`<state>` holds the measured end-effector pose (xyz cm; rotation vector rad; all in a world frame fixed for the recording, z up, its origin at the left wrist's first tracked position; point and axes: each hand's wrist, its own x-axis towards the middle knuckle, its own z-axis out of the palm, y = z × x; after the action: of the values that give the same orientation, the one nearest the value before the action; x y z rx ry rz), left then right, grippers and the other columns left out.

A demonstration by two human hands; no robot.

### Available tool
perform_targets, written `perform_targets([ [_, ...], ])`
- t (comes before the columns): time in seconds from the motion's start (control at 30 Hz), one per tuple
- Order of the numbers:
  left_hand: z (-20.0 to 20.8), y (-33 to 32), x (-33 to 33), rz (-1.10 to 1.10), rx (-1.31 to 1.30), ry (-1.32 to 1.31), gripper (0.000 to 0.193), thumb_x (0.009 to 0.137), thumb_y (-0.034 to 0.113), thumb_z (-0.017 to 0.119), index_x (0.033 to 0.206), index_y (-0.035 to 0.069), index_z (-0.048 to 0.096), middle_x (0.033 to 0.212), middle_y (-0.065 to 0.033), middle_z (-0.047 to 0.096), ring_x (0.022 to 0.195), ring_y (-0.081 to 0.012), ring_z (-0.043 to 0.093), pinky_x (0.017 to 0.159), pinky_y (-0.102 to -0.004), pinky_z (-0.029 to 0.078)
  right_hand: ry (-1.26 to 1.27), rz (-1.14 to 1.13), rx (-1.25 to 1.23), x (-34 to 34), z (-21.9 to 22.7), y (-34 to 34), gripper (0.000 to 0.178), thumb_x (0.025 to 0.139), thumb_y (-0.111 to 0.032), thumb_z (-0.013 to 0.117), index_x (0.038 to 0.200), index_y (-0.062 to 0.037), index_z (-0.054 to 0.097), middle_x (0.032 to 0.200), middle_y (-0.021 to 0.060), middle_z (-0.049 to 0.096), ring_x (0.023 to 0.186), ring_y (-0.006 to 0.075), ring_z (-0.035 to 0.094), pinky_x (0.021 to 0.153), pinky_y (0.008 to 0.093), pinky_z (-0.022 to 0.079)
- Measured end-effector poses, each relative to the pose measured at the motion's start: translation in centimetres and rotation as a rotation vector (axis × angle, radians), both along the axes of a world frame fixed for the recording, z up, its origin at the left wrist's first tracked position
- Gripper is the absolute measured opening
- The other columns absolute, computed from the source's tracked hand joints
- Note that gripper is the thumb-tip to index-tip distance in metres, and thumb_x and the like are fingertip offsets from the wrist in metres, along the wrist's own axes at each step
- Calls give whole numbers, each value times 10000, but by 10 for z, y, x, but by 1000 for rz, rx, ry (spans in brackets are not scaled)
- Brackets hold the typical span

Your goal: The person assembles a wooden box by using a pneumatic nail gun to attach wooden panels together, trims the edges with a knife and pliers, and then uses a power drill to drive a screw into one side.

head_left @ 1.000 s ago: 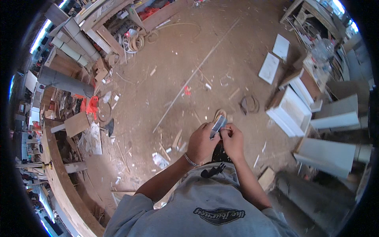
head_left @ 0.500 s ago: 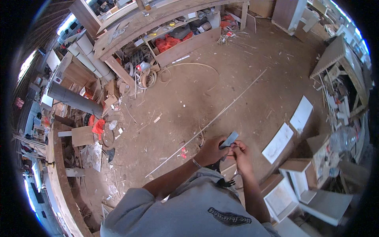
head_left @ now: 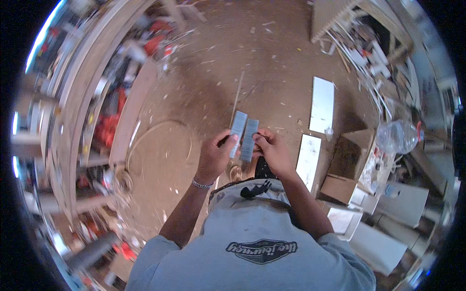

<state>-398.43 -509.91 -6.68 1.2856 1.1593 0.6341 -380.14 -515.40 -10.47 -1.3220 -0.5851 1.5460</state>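
Side by side in front of my body are two flat grey strips with fine cross-lines, like sticks of nail-gun nails. My left hand [head_left: 214, 156] is closed on the left nail strip [head_left: 238, 124], its thumb lying along the strip. The right nail strip [head_left: 249, 137] is pinched in my right hand [head_left: 274, 152], thumb on top. Both strips stand nearly upright in the picture and lean slightly to the right. A narrow gap shows between them near the top. Fingers underneath are mostly hidden.
Two white boards [head_left: 323, 104] lie on the dirt floor to the right, near an open cardboard box [head_left: 339, 188] and a clear plastic bottle [head_left: 395, 137]. A long wooden workbench [head_left: 80, 92] runs along the left. A thin strip [head_left: 237, 94] lies ahead among scraps.
My view has turned to the right, so the bench now stands at the left. One grey strip showed between my hands before; now two are held apart, one in each hand.
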Motion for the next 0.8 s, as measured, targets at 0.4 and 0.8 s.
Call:
perform_targets([
  [0.4,-11,505,363,-324,705,502,344,977,123,525,1254,-76,567,1190,-261,623,1065,-400,624,893,-456,513,-73,-400,-28,302,-4,519,200,947,-126,607,1045,42,653,907,111,696,807,162,670,679,307,558],
  [0.8,-22,996,678,-283,822,360,419,923,114,638,1312,-22,562,1310,-225,600,1125,-391,620,934,-439,512,-265,-320,63,637,-18,1019,255,966,-220,658,1058,17,674,881,71,698,698,112,630,650,283,523],
])
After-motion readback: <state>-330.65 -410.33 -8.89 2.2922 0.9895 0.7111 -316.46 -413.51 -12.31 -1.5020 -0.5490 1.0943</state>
